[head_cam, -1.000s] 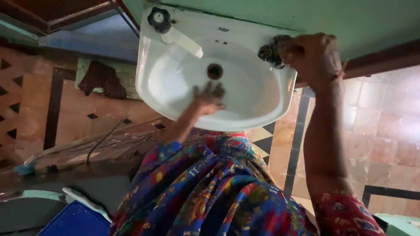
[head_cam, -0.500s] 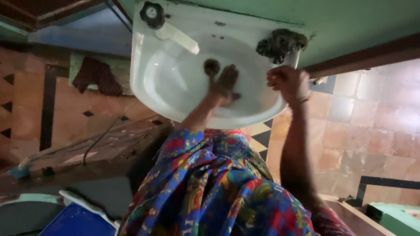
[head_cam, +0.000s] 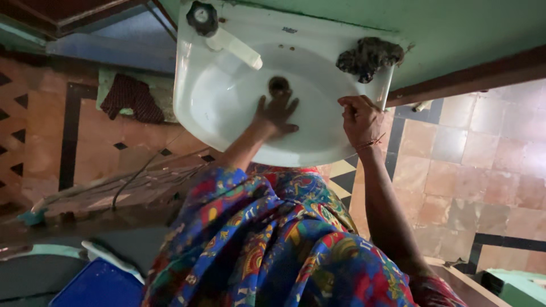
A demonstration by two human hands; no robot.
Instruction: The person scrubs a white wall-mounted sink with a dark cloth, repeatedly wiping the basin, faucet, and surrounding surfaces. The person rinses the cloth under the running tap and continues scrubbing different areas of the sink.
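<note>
A white wall-mounted wash basin [head_cam: 196, 96] fills the top middle of the head view. My left hand [head_cam: 277, 113] lies flat inside the bowl with its fingers spread, just below the dark drain hole [head_cam: 278, 85]. My right hand [head_cam: 359, 119] is curled into a fist against the basin's right rim, and nothing shows in it. A dark, matted scrubbing pad [head_cam: 369, 55] rests on the basin's back right corner, above my right hand and apart from it. A white tap with a black knob [head_cam: 202, 18] sticks out over the bowl at the back left.
My patterned blue and red dress [head_cam: 273, 244] covers the lower middle. Tiled floor [head_cam: 455, 159] runs to the right. A dark red cloth [head_cam: 132, 98] lies on the floor to the left. A blue container [head_cam: 96, 287] sits at the bottom left. The green wall [head_cam: 455, 23] is behind the basin.
My right hand has let go of the scrubbing pad on the corner and dropped to the right rim. My left hand has shifted about inside the bowl, near the drain.
</note>
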